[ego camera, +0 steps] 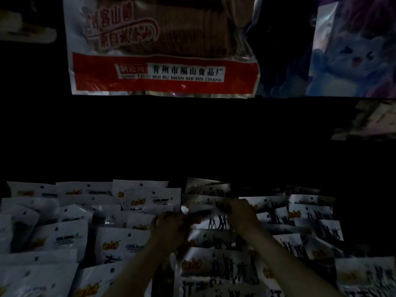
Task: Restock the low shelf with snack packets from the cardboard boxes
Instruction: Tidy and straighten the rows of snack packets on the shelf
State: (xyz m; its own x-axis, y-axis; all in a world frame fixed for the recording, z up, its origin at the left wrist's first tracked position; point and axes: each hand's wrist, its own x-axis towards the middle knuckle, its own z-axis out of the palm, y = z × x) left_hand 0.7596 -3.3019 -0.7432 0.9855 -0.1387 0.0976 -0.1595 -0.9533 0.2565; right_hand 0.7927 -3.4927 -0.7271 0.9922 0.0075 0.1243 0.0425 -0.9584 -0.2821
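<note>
- Scene is reading very dark; only pale packaging is showing up.
- Left hand (169, 227) is reaching in from bottom centre, fingers curled round the left edge of a white foil snack packet with black dancing-figure silhouettes (211, 221).
- Right hand (241, 212) is gripping the same packet at its upper right corner, fingers bent over the edge, thumb side hidden.
- Held packet is sitting just above the rows of packets, in the middle of the low shelf; cannot tell whether it is touching the ones beneath.
- Right-hand stack of white silhouette-print packets (308, 228) is lying in overlapping rows, stepping back from the near edge into the dark.
- Left-hand stack of white packets with orange logo lettering (70, 234) is lying in similar overlapping rows, some tilted, with a dark gap near the left forearm.
- Back of the low shelf is going black; nothing is resolving there.
- Above, a large clear-and-white bag with a red band and Chinese lettering (165, 73) is hanging or standing upright, brown round slices showing through its clear upper part.
- Just right of it, a purple-blue bag printed with a cartoon cat (351, 58) is standing upright, blurred.
- Far left, a pale blurred package (27, 32) is too smeared to identify.
</note>
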